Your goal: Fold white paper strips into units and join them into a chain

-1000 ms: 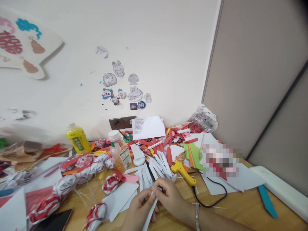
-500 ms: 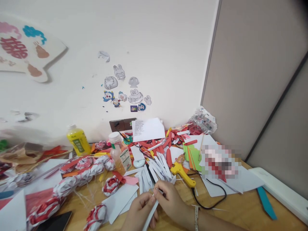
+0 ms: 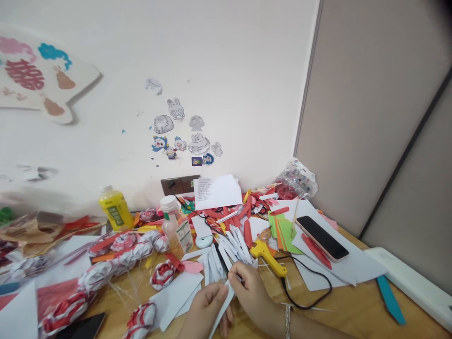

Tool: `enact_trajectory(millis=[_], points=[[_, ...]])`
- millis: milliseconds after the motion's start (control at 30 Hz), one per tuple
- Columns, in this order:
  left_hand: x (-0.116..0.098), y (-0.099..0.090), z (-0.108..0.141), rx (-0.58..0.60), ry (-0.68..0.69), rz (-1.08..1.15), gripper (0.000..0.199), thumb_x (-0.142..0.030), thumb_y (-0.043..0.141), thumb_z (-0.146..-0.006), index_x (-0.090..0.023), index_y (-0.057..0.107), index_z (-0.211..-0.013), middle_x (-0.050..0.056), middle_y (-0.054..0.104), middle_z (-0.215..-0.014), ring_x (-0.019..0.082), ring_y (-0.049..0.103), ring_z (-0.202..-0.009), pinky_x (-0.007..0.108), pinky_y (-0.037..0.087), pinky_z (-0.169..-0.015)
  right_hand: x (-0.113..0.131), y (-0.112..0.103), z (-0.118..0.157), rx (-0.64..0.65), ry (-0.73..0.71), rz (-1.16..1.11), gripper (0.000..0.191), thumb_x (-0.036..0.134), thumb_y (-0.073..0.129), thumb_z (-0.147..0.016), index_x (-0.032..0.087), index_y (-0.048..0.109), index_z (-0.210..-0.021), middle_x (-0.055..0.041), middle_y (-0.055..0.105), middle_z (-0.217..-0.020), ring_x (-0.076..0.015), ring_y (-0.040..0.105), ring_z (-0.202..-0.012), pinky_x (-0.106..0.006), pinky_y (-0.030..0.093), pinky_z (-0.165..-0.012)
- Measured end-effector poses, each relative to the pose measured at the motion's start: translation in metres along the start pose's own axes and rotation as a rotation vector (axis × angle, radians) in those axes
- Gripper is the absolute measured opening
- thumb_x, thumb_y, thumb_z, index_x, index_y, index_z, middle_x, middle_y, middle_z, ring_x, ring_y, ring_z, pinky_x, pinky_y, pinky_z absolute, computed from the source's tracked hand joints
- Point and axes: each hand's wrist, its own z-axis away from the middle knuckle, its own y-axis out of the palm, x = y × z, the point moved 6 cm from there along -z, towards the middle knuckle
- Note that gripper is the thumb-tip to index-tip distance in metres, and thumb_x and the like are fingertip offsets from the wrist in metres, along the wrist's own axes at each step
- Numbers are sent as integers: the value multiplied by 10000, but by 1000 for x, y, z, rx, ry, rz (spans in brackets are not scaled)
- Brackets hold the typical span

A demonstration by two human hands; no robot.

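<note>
A long folded white paper strip (image 3: 223, 308) runs diagonally between my two hands at the bottom of the head view. My left hand (image 3: 205, 306) pinches it from the left side with the thumb on top. At the strip's upper end, the thumb and fingers of my right hand (image 3: 249, 287) are closed on the paper. A bracelet sits on the right wrist. Just beyond the hands lies a pile of folded white paper strips (image 3: 233, 247). Left of them are flat white paper sheets (image 3: 176, 294) and a red-and-white paper rosette (image 3: 163, 275).
A yellow glue gun (image 3: 268, 258) with a black cord lies right of the hands. Farther right, a phone (image 3: 323, 238) rests on white paper. A clear jar (image 3: 176, 226) and a yellow bottle (image 3: 116, 207) stand at the back left. Red paper pieces (image 3: 233, 219) are heaped near the wall.
The strip between my hands shows wider and its lower end has shifted slightly. My hands stay in nearly the same place. The phone at right, blurred out before, shows clearly.
</note>
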Motion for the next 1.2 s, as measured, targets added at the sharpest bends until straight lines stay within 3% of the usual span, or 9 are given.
enact_trajectory(millis=[267, 467, 867, 1200], points=[[2, 0, 1, -9, -17, -41, 408, -530, 437, -735, -168, 463, -549, -44, 569, -374, 60, 452, -247, 157, 231, -304, -7, -2, -1, -62, 8, -18, 171, 145, 396, -780, 172, 423, -613, 31, 433, -576, -112, 421, -564, -211, 308, -527], [1, -1, 7, -66, -25, -75, 380, -521, 445, -736, -189, 427, -552, -68, 534, -336, 38, 367, -218, 156, 148, -290, -1, -2, 0, -5, -128, 54, 186, 193, 404, -815, 171, 454, -638, 19, 460, -602, -121, 433, -594, -221, 310, -557], [2, -2, 6, -99, -34, -81, 412, -590, 443, -693, -194, 447, -578, -85, 483, -312, 42, 341, -218, 157, 156, -277, -8, 6, 0, 87, -17, -30, 50, 187, 504, -743, 171, 506, -695, 27, 490, -624, -119, 462, -595, -193, 319, -502], [10, -3, -1, -58, -47, -58, 469, -638, 440, -654, -182, 468, -546, -61, 517, -340, 51, 376, -233, 172, 200, -300, -9, 3, -3, 47, -8, -39, 160, 240, 466, -788, 166, 498, -651, 27, 476, -591, -125, 456, -589, -214, 336, -551]])
